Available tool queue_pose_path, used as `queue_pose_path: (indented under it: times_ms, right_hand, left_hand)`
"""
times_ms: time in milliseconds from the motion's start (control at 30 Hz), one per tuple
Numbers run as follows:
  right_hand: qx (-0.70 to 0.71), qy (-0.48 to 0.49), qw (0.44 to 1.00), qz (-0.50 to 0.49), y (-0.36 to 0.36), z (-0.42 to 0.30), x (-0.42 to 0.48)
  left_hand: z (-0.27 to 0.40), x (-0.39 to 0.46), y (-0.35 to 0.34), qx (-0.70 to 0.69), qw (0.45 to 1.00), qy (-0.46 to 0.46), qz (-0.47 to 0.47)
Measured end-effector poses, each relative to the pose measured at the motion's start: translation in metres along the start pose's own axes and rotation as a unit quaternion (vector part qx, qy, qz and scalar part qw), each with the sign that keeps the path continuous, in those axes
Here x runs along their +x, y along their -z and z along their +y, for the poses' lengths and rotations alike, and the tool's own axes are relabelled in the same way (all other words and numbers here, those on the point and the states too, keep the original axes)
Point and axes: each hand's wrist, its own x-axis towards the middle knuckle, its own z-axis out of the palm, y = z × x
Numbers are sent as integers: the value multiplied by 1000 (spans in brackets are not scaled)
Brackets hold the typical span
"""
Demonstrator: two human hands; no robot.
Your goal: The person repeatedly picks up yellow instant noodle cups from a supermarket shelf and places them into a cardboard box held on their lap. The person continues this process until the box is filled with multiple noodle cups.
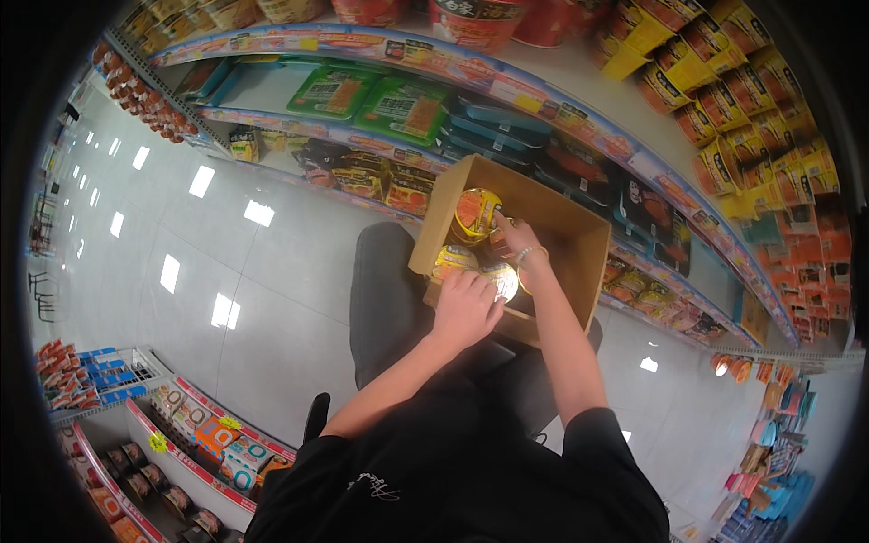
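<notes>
A cardboard box (574, 261) rests on my lap, its top open, with several round yellow instant-noodle cups inside. My left hand (468, 305) lies over the near edge of the box, fingers bent against a shiny-lidded cup (501, 281); whether it grips that cup I cannot tell. Another yellow cup (453, 261) stands just beyond those fingers. Inside the box, my right hand (519, 241), with a bracelet at the wrist, touches the rim of a yellow noodle cup (475, 214) at the far left corner. How firmly it holds the cup is unclear.
Shelves in front carry green trays (400, 108), dark packs (584, 166) and bagged noodles (360, 178). Yellow cups (723, 102) are stacked on the upper shelf at right. A low shelf unit with packaged food (217, 434) stands behind on the left, beyond the tiled floor (204, 285).
</notes>
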Motion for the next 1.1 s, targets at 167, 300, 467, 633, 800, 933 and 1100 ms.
queue_pose_path:
  times_ms: [167, 300, 467, 633, 800, 933, 1100]
  right_hand:
    - [-35, 234, 969, 72, 44, 13, -129]
    - [-77, 209, 968, 116, 48, 38, -194]
    - [-269, 319, 861, 291, 30, 51, -198]
    - [-261, 304, 872, 283, 29, 42, -200]
    - [-259, 323, 859, 300, 30, 44, -200]
    - [-242, 330, 858, 310, 33, 49, -198]
    - [-279, 311, 850, 320, 36, 44, -196]
  left_hand:
    - [0, -2, 4, 20, 999, 21, 14]
    - [3, 6, 7, 0, 999, 23, -23]
    - [20, 32, 10, -132, 988, 66, -52]
    - [54, 119, 23, -224, 973, -49, -3]
    - [113, 247, 6, -259, 948, -169, 79]
    - [172, 339, -23, -248, 955, -128, 100]
    - [214, 379, -51, -272, 961, -55, 13]
